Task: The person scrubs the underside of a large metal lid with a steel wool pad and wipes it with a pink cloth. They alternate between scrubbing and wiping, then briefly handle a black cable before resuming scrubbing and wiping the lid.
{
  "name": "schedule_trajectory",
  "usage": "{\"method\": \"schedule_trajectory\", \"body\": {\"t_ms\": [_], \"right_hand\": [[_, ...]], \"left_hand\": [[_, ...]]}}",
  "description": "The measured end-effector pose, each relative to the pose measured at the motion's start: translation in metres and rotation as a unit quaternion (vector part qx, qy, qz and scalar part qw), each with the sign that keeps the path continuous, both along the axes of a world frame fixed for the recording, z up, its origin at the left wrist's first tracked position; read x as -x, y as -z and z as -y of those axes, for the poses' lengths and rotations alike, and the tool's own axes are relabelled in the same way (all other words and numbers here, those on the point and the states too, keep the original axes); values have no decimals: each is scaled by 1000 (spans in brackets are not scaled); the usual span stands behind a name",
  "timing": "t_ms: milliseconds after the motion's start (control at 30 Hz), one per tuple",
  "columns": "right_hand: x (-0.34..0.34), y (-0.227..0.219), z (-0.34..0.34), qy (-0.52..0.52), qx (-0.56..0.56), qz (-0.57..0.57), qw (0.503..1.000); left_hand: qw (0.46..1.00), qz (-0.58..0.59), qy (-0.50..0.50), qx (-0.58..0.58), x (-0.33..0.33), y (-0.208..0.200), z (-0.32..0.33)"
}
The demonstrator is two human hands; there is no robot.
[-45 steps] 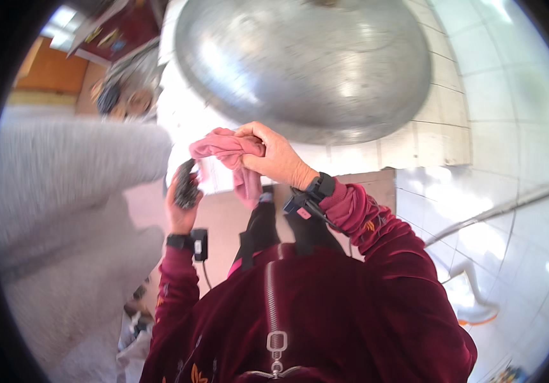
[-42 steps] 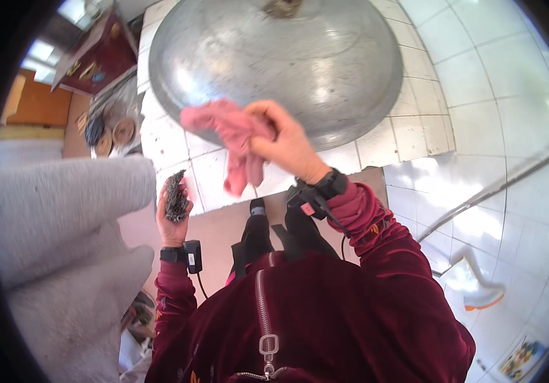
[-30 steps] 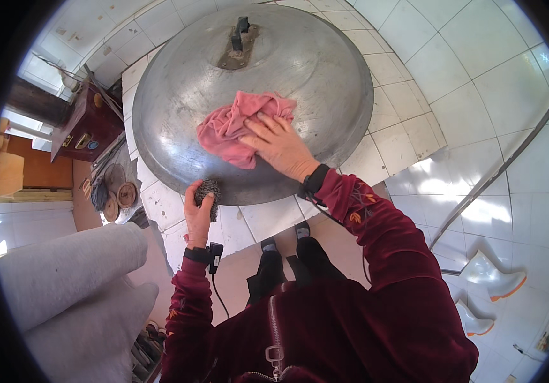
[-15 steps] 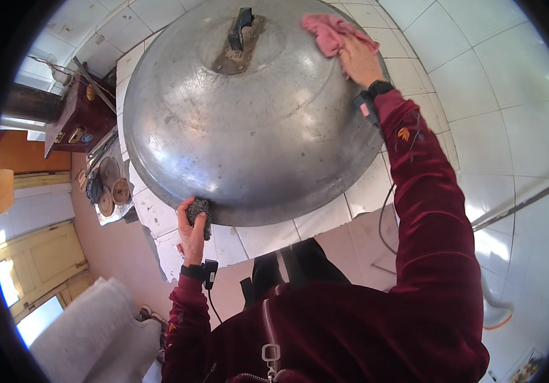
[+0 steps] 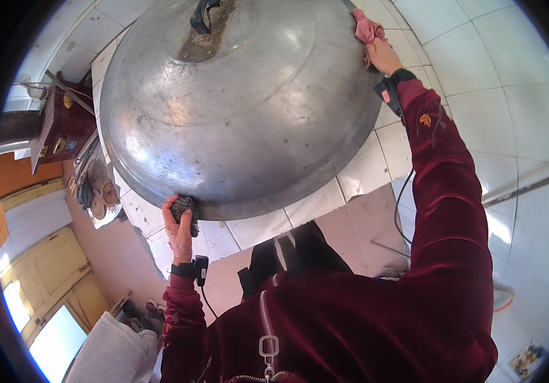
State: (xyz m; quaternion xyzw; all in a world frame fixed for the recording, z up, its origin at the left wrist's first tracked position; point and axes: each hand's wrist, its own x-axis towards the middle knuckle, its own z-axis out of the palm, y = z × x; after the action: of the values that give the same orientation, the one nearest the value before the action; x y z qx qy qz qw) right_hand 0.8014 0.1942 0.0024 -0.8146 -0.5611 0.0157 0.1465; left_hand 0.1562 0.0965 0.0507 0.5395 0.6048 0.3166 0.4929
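A large domed metal pot lid (image 5: 242, 127) with a dark handle (image 5: 203, 18) on a riveted plate fills the middle of the view. My right hand (image 5: 383, 56) grips a pink cloth (image 5: 368, 29) against the lid's far right rim. At the near left rim, my left hand (image 5: 179, 223) is closed around a dark grey metal scourer (image 5: 186, 216), which touches the edge. The lid's surface is dull, with scratches and small spots.
The lid lies on a white-tiled counter (image 5: 367, 163), beside a tiled wall (image 5: 479, 57). To the left stand a dark red box-like unit (image 5: 65, 131) and several round brown things on a low surface. A cable (image 5: 403, 198) hangs near my right arm.
My right hand has slid the pink cloth to the right, down to the lid's rim. My left hand keeps the scourer at the near edge. The view has shifted slightly.
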Motion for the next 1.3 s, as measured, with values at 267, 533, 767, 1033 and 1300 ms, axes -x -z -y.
{"method": "schedule_trajectory", "body": {"t_ms": [267,533,767,1033,1300], "right_hand": [[98,-11,112,29,-20,13,999],[260,-18,206,36,-79,-44,995],[418,-33,222,-35,-121,-279,952],[372,-103,177,-126,-151,-796,572],[309,-114,172,33,-247,-78,965]], "left_hand": [[998,28,47,-24,5,5,-3],[992,42,106,-62,11,7,-7],[986,92,132,-41,13,7,-9],[979,138,146,-22,21,12,-12],[986,109,124,-18,17,8,-10]]}}
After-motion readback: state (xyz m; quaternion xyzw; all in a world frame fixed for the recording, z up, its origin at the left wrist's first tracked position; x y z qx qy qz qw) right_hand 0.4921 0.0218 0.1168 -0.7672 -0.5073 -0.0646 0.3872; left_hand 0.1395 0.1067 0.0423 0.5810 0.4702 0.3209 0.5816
